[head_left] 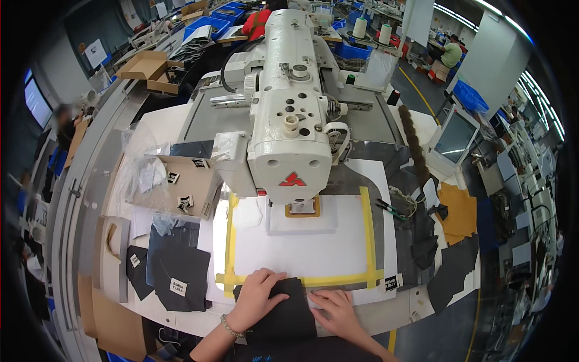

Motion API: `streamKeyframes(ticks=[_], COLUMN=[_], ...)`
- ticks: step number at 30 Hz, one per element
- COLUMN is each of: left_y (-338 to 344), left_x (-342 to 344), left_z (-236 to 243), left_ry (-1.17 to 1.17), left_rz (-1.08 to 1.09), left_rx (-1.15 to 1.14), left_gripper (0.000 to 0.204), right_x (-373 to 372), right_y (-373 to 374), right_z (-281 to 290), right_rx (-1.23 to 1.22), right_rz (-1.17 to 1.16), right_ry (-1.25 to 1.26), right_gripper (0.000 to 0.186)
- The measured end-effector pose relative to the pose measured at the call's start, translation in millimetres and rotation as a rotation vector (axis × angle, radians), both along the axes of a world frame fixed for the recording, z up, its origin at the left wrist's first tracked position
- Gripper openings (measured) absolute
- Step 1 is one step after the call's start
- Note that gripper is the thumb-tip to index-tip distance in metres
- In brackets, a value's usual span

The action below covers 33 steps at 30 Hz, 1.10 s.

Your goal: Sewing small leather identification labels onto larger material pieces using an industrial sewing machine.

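"One dark cloth piece (292, 320), lying where?"

"At the near edge of the white surface (401, 306), upper end meeting yellow tape (325, 280), in front of a white sewing machine (289, 145)."

"And the left hand (259, 295)?"

"Over the cloth, thumb on top; gripping or merely resting, impossible to say."

"Right hand (338, 311)?"

"Open, fingertips at the cloth's right edge; contact unclear."

"Off to the left?"

"Another dark piece (181, 268) bearing a pale label, with a shallow box (163, 199) behind."

"To the right?"

"Tan cloth (456, 211)."
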<state>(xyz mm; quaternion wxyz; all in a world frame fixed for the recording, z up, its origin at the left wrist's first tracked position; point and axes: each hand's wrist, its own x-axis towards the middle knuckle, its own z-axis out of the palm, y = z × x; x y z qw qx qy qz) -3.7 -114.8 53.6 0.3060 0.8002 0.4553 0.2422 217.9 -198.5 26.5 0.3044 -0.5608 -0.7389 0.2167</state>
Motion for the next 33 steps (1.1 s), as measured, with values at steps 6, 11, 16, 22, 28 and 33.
streamKeyframes(ticks=[6,11,16,22,28,33], left_y=[1.8,-8.1,-14.8,-13.5,32.4,33.3], left_x=[-4.6,-4.5,-3.9,-8.4,11.0,44.3], left_z=[-13.1,-19.0,-22.4,-13.3,34.7,45.0], left_ry=[-0.020,-0.091,0.005,-0.217,-0.327,-0.123], left_rz=[-0.073,-0.075,-0.055,-0.092,-0.178,-0.292], left_rx=[-0.021,0.121,0.357,0.200,0.338,0.539], left_gripper=[0.034,0.033,0.030,0.024,0.026,0.069], right_x=[-16.5,-18.7,-19.7,-30.5,-3.7,34.9], right_y=[19.8,16.4,15.3,16.8,25.9,72.7], right_z=[0.2,0.6,1.4,2.8,6.5,39.8], right_rx=[0.043,0.057,0.090,0.055,0.258,-0.103], right_rz=[-0.024,-0.017,-0.064,-0.150,0.290,-0.395], right_ry=[0.079,0.097,0.151,0.469,0.121,0.806], right_gripper=[0.031,0.025,0.022,0.027,0.040,0.056])
